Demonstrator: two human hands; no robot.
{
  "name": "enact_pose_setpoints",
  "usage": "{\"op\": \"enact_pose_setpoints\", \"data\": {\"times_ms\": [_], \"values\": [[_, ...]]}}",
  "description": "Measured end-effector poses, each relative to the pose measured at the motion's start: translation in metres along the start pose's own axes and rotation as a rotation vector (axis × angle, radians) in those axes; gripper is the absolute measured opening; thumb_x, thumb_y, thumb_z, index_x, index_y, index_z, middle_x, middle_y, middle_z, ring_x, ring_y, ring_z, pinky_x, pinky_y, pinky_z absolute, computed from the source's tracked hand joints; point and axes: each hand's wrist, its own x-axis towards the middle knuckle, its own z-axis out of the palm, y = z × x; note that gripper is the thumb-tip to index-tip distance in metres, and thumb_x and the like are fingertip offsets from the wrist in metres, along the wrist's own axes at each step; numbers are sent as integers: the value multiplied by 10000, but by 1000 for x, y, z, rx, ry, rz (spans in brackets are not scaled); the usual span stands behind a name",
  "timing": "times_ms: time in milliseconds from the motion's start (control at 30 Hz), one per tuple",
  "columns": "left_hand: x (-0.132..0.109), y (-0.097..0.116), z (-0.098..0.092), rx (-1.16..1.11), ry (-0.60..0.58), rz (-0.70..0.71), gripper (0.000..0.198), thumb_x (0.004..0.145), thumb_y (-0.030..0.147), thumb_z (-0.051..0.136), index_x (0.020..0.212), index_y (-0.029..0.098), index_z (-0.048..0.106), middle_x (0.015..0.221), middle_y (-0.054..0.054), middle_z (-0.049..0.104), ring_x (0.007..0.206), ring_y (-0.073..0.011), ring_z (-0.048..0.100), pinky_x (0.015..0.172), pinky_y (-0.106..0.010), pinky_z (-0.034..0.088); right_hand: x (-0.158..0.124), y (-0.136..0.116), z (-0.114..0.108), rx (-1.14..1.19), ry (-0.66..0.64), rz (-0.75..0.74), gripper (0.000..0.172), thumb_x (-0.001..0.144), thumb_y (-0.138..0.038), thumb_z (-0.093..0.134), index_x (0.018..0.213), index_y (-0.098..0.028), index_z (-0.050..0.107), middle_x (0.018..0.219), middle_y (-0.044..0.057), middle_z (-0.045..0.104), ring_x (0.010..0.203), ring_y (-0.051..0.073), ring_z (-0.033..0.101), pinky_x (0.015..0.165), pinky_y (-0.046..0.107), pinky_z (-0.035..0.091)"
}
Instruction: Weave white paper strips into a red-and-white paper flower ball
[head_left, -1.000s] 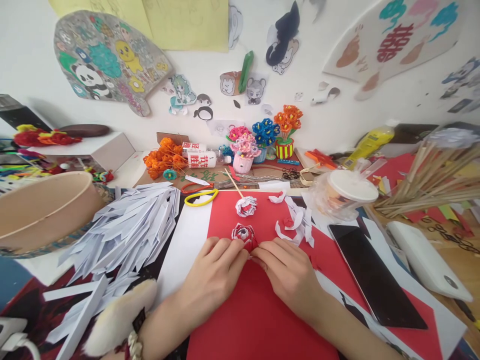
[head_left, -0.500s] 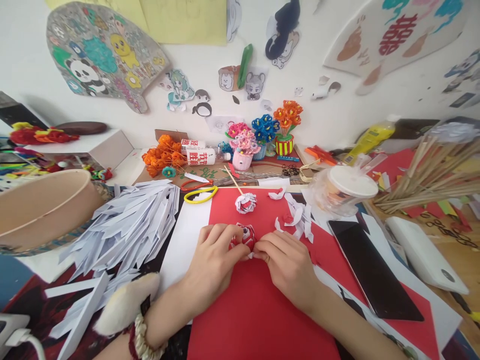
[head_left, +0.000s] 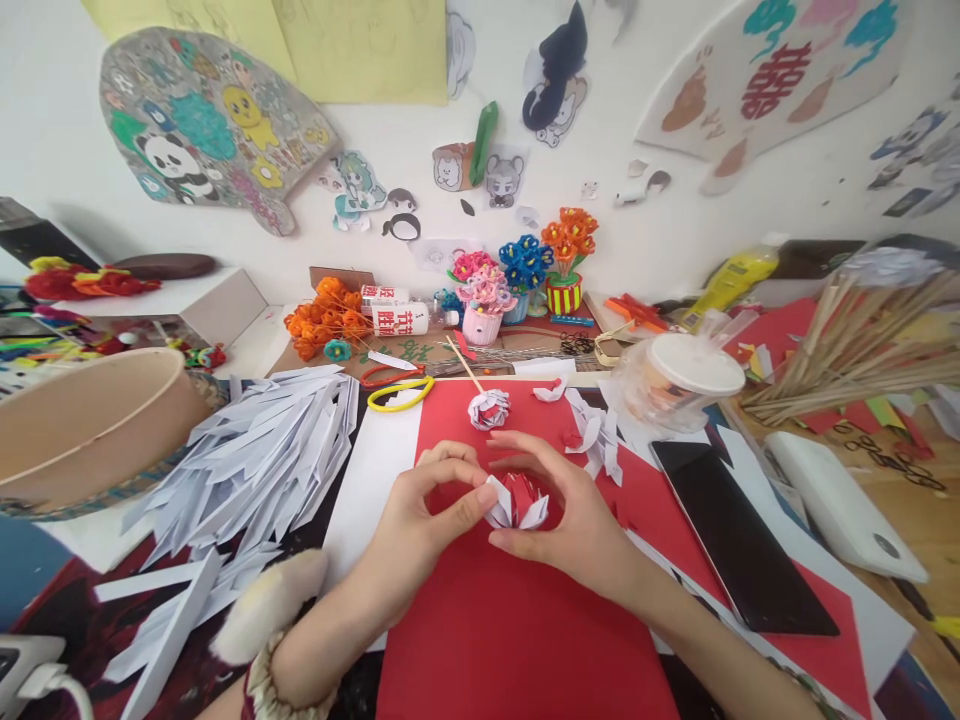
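Note:
Between my two hands is a folded paper flower [head_left: 523, 502] with a red middle and white outer petals, held above a red paper sheet [head_left: 517, 620]. My left hand [head_left: 442, 500] pinches a white petal on its left side between thumb and forefinger. Curved around the right side, my right hand [head_left: 574, 520] has its thumb below and its fingers above the flower. Just beyond my fingers lies a similar white-and-red paper flower [head_left: 489, 409] on a thin wooden stick.
A heap of folded white paper strips [head_left: 262, 450] lies left, beside a round tan container [head_left: 97, 420]. Yellow-handled scissors [head_left: 401, 394] rest behind. White paper pieces [head_left: 596, 435], a black phone [head_left: 742, 540] and a lidded cup [head_left: 686, 375] are on the right. Potted craft flowers [head_left: 484, 305] stand along the wall.
The flower has turned, so its white petals now face me. My right hand has gone from pinching at its base to spreading around its side. The camera view has shifted slightly.

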Motion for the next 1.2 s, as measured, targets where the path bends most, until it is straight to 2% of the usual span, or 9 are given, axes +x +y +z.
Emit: {"op": "enact_pose_setpoints", "data": {"times_ms": [100, 200, 400, 633, 767, 900, 967, 1067, 1200], "values": [[-1, 2, 0, -151, -24, -131, 273, 916, 390, 643, 774, 157, 657, 931, -42, 604, 866, -170, 609, 752, -303, 517, 2, -4, 2, 50, -4, 39, 493, 752, -211, 803, 1217, -251, 645, 1210, 78, 734, 1103, 259, 699, 959, 454, 558], [-1, 3, -1, -135, -22, -160, 300, 890, 431, 668, 766, 158, 674, 915, -39, 591, 846, -166, 602, 728, -297, 512, 2, -6, 3, 73, -5, 71, 440, 764, -177, 779, 1187, -240, 676, 1174, 71, 759, 1041, 254, 728, 900, 437, 587], [0, 2, -3, -19, -24, -99, 341, 903, 473, 624, 767, 161, 650, 913, -44, 559, 838, -170, 582, 732, -315, 501, 0, -5, 2, 89, -57, 74, 488, 780, -234, 793, 1251, -239, 662, 1218, 90, 743, 1067, 266, 716, 890, 442, 591], [1, 8, -8, -246, -71, -298, 313, 797, 477, 738, 728, 174, 697, 951, -31, 530, 878, -184, 522, 800, -323, 401, -2, -5, -4, 244, -144, 230, 679, 782, -336, 820, 1381, -339, 501, 1127, 34, 686, 955, 203, 685, 859, 388, 570], [1, 11, -8, -337, -81, -356, 315, 744, 479, 786, 674, 186, 695, 931, -22, 518, 910, -199, 490, 834, -324, 345, -3, -7, -4, 302, -222, 236, 668, 793, -336, 819, 1377, -367, 496, 1215, 22, 654, 1070, 215, 646, 947, 406, 521], [2, 9, -6, -373, -66, -404, 343, 692, 485, 809, 614, 179, 676, 880, -13, 487, 868, -193, 464, 799, -317, 319, -5, -7, -2, 259, -228, 238, 851, 810, -338, 808, 1495, -412, 309, 1267, 21, 644, 1187, 242, 599, 1050, 481, 441], [2, 9, -5, -395, -39, -426, 352, 669, 473, 822, 588, 172, 658, 859, -5, 464, 839, -181, 454, 776, -308, 313, -5, -7, -2, 232, -220, 229, 878, 816, -339, 801, 1511, -413, 269, 1281, 24, 642, 1250, 252, 562, 1082, 496, 405], [3, 9, -3, -424, -24, -423, 351, 678, 452, 820, 579, 166, 643, 846, 4, 455, 806, -161, 445, 751, -297, 308, -6, -8, -1, 200, -221, 220, 847, 828, -349, 786, 1504, -412, 280, 1286, 24, 642, 1290, 257, 536, 1097, 497, 380], [2, 10, -2, -465, -73, -387, 328, 707, 448, 815, 601, 174, 669, 822, 10, 468, 773, -146, 444, 733, -286, 312, -4, -7, -2, 222, -189, 211, 826, 798, -345, 812, 1466, -414, 329, 1311, 18, 616, 1254, 241, 551, 1078, 463, 394]]}}
